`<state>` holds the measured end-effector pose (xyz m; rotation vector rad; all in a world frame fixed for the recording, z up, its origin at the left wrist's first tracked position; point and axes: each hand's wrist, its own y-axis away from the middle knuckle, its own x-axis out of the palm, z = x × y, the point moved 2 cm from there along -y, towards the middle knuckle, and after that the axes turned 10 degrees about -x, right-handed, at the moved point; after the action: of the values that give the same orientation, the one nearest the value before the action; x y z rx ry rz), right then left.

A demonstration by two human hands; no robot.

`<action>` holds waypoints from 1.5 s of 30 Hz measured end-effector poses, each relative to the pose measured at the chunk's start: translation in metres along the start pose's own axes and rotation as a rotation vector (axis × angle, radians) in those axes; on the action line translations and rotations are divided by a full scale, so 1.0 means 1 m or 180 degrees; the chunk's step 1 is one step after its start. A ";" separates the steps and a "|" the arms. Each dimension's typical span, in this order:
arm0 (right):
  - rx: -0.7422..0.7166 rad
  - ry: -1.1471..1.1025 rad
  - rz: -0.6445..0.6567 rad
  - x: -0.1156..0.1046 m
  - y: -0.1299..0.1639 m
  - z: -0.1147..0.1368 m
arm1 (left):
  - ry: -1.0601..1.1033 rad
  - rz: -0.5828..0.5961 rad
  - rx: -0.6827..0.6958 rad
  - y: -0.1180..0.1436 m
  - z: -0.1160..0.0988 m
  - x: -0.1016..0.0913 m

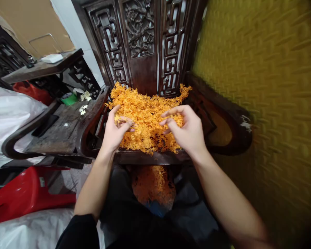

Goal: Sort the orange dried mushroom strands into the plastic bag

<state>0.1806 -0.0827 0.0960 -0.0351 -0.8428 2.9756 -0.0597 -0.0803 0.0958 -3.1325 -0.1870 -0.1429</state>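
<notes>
A wide heap of small orange plastic flower pieces (147,114) covers the seat of a dark carved wooden chair. Over its left side, my left hand (116,129) pinches a small orange flower piece between thumb and fingers; a yellowish bit shows by the palm. My right hand (188,128) hovers at the right part of the heap, its fingers curved and the thumb apart from the fingertips. Orange pieces show behind and between those fingers, and I make out nothing held there.
The carved chair back (145,74) rises behind the heap, with a curved armrest (237,135) at right. Below the seat, between my legs, is a bag of orange pieces (154,185). At left are green tape (69,99), pale flower pieces (85,96) and a red plastic stool (23,193).
</notes>
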 end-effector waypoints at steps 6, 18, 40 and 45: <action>-0.0716 0.0097 0.2036 0.042 0.016 0.015 | 0.0150 0.0168 -0.0041 0.006 -0.002 0.021; 0.0221 0.0424 0.1570 0.039 0.009 -0.011 | 0.0111 0.0228 0.0036 0.009 0.004 0.035; 0.1168 -0.0778 0.1205 0.061 0.020 -0.002 | 0.0982 -0.0095 -0.0106 0.009 0.001 0.045; 0.0701 -0.0709 0.0818 0.062 0.020 -0.001 | 0.1221 0.0005 -0.0293 0.008 0.006 0.051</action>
<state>0.1181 -0.0965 0.0844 0.2165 -0.5583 3.3445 -0.0082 -0.0819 0.0942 -3.1128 -0.1781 -0.7624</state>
